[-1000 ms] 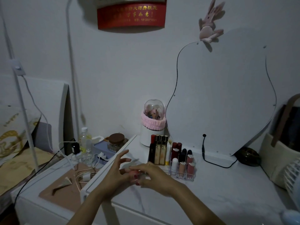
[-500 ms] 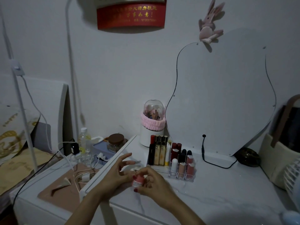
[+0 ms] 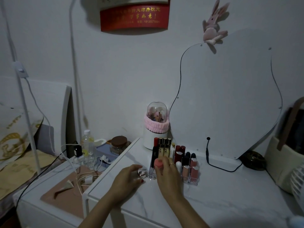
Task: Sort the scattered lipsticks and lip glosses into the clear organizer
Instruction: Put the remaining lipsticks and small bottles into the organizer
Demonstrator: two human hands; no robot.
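pink lip gloss in right hand fingertips, just before clear organizer

Pink plush rabbit atop mirror

The red banner on the wall is displaying yellow Chinese characters in two rows; the lower row is ending in "如意!". Beneath them, small print is showing a number reading approximately "18135579221". The black lipstick tube in the organizer is bearing a gold monogram, too small to read.
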